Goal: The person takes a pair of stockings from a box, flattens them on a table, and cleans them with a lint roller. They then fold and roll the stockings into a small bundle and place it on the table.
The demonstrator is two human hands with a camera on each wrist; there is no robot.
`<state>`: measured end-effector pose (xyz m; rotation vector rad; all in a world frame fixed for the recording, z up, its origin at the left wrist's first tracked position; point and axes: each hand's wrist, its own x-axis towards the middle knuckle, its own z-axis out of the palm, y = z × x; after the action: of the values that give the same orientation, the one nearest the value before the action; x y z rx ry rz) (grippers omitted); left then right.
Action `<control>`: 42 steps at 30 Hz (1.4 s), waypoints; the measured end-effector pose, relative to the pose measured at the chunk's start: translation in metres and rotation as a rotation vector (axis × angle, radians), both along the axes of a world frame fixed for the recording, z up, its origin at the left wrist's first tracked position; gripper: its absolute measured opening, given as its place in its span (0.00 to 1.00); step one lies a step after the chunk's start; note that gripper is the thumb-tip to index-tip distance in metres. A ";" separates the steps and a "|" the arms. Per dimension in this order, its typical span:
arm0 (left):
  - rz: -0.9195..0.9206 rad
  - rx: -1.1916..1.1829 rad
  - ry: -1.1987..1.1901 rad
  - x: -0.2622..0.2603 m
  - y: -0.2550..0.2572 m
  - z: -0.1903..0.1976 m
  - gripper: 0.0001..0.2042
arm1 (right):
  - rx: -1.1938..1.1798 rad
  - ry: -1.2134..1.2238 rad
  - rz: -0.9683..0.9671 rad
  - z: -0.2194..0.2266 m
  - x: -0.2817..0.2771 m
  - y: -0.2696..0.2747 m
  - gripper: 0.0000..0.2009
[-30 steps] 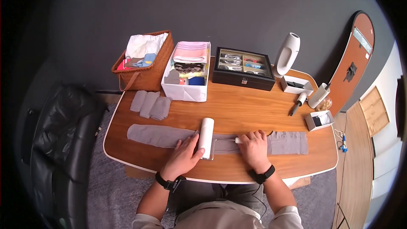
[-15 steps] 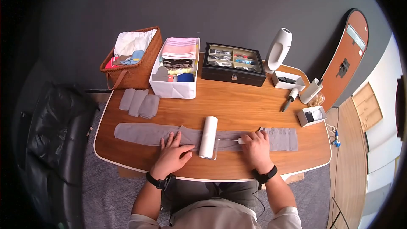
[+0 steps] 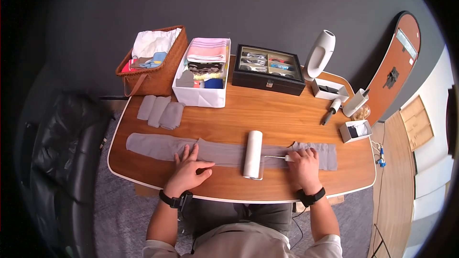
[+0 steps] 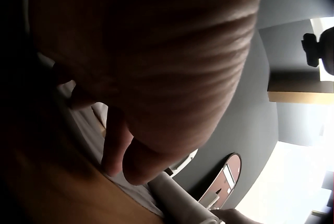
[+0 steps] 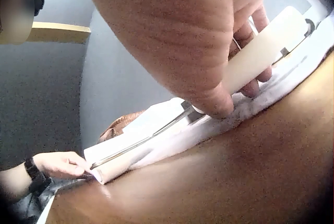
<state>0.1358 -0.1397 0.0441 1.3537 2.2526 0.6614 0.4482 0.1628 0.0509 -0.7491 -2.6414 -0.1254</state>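
Observation:
A long strip of grey, stocking-like cloth point(image 3: 220, 153) lies flat across the front of the table point(image 3: 215, 184), with a gathered part at its right end. On the cloth, right of the middle, stands the white roll of a lint roller point(image 3: 253, 155). The right hand point(image 3: 305, 167) grips its white handle point(image 5: 266, 46), fingers and thumb curled round it in the right wrist view. The left hand point(image 3: 187, 173) rests with fingers spread, its fingertips on the cloth's left half, apart from the roller. In the left wrist view the palm point(image 4: 167, 78) hides much of the cloth.
Folded grey cloths point(image 3: 160, 112) lie back left. Behind stand a woven basket point(image 3: 153, 83), a white bin point(image 3: 201, 98) of folded clothes, a black glasses case point(image 3: 282, 86) and a tall white object point(image 3: 319, 55). Small white boxes point(image 3: 356, 138) and another roller point(image 3: 332, 111) are at right.
The right hand has moved the lint roller rightward along the cloth. The left hand has drawn away from the roll to the left, and its fingers now lie on the cloth.

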 end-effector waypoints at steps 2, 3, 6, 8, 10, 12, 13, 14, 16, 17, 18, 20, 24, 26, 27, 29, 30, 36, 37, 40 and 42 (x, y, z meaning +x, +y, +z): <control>0.032 0.011 0.015 -0.003 0.001 -0.002 0.17 | 0.001 -0.016 -0.046 0.006 0.016 0.008 0.10; 0.045 0.016 0.023 -0.004 0.001 -0.003 0.18 | 0.008 -0.019 -0.058 0.009 0.020 0.010 0.11; 0.132 0.030 0.063 -0.010 -0.004 -0.003 0.17 | 0.026 -0.024 -0.085 0.015 0.032 0.015 0.13; 0.211 0.041 0.149 -0.006 -0.005 0.001 0.18 | 0.032 -0.018 -0.081 0.014 0.028 0.015 0.12; 0.223 0.057 0.399 0.004 -0.002 0.002 0.19 | 0.033 -0.013 -0.061 0.010 0.019 0.011 0.12; 0.187 0.081 0.571 0.019 0.007 0.015 0.23 | 0.031 0.024 -0.020 0.009 0.007 0.005 0.13; 0.114 0.124 0.482 0.028 0.016 0.018 0.25 | 0.024 0.032 -0.004 0.008 0.000 0.003 0.14; 0.042 0.166 0.393 0.035 0.025 0.020 0.28 | 0.017 0.042 0.015 0.008 -0.007 0.001 0.14; -0.075 0.217 0.181 0.049 0.045 0.019 0.32 | 0.004 0.040 0.044 0.006 -0.017 0.000 0.15; -0.122 0.230 0.055 0.055 0.056 0.015 0.35 | 0.001 0.047 0.050 0.007 -0.019 -0.002 0.15; -0.136 0.216 0.004 0.058 0.064 0.009 0.36 | 0.000 0.053 0.055 0.008 -0.021 -0.003 0.15; -0.120 0.132 0.070 0.061 0.074 -0.002 0.37 | 0.006 0.062 0.050 0.011 -0.015 -0.001 0.15; -0.125 0.034 0.198 0.066 0.074 -0.001 0.35 | 0.028 0.030 -0.031 0.008 0.026 0.015 0.16; -0.123 0.035 0.218 0.066 0.067 -0.005 0.32 | 0.035 0.012 -0.089 0.007 0.050 0.025 0.15; -0.113 0.030 0.230 0.065 0.064 -0.007 0.32 | 0.024 0.003 -0.120 0.009 0.060 0.030 0.15; -0.096 0.022 0.257 0.064 0.058 -0.006 0.32 | 0.004 -0.011 -0.186 0.015 0.078 0.036 0.14; -0.083 0.036 0.259 0.064 0.055 -0.004 0.31 | 0.021 0.017 -0.180 0.015 0.080 0.038 0.14; -0.048 0.030 0.301 0.058 0.045 -0.004 0.29 | 0.009 -0.014 -0.114 0.011 0.054 0.030 0.14; -0.044 0.025 0.308 0.058 0.044 -0.004 0.29 | 0.003 0.001 -0.086 0.010 0.046 0.027 0.14; -0.019 0.018 0.316 0.058 0.046 -0.003 0.29 | -0.014 0.062 -0.009 0.011 0.023 0.018 0.11; 0.005 0.016 0.330 0.056 0.045 -0.004 0.28 | -0.016 0.080 0.006 0.013 0.022 0.022 0.10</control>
<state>0.1918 -0.0945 0.0400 1.5615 2.5081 0.4866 0.4700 0.1848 0.0635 -0.7356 -2.5715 -0.0713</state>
